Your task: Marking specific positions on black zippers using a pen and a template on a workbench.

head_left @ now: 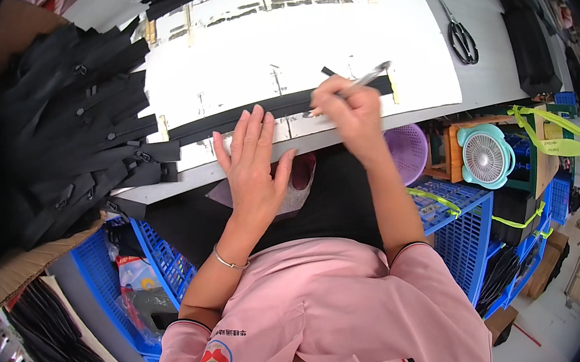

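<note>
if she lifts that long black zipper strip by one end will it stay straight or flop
Probably flop: the black zipper strip is long, thin and flat, and the left hand presses on it while the right hand holds a pen to it. Likely light too: similar strips in the pile of zippers drape and bend over each other.

pen (368, 75): shiny silver metal, at 12 o'clock | zipper tape (240, 114): matt black woven cloth | bench (305, 47): smooth white sheet, slightly glossy | scissors (459, 34): dark metal blades, black handles, 1 o'clock | crate (467, 230): glossy blue plastic lattice, 3 o'clock | bangle (229, 263): polished metal | carton (22, 268): rough brown cardboard, 8 o'clock
</note>
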{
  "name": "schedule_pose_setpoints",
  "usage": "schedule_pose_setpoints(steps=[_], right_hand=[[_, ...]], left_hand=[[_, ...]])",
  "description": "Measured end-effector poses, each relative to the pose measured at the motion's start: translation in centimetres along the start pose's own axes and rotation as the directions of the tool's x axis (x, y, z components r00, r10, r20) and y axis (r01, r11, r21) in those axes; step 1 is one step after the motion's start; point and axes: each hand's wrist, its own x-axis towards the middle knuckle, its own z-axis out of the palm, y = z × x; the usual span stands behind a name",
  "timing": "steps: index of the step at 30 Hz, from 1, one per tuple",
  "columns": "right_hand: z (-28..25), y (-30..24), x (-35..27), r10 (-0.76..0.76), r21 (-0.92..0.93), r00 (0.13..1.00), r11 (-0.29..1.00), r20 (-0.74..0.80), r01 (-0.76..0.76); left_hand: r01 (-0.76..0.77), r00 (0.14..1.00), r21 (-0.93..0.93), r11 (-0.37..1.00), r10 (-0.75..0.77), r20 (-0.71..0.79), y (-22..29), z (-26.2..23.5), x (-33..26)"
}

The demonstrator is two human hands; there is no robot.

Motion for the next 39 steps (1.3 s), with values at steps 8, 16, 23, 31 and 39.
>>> schedule_pose_setpoints(steps=[8,16,23,31,39], right_hand=[[-7.6,2.6,1.3,0.049,-0.079,0.970,0.994,-0.240,-0.070],[-7.2,2.8,1.4,-0.011,-0.218,0.976,0.975,-0.217,-0.037],[-7.3,2.7,1.2,-0.018,-0.383,0.984,0.922,-0.179,-0.053],[-6.9,2.9,1.5,-0.127,-0.524,0.980,0.851,-0.152,0.030],[-7.8,3.3,0.7,-0.061,-0.270,0.983,0.963,-0.171,0.013]], left_hand=[[0.016,1.000,0.002,1.000,-0.016,-0.005,0.4,0.0,0.1],[-0.183,0.979,-0.172,0.968,0.162,-0.126,3.9,3.2,6.2],[-0.223,0.971,-0.233,0.947,0.194,-0.137,5.0,6.4,9.7],[-0.228,0.966,-0.171,0.958,0.201,-0.159,5.3,6.4,9.8],[-0.206,0.971,-0.169,0.964,0.179,-0.160,5.2,6.4,9.5]])
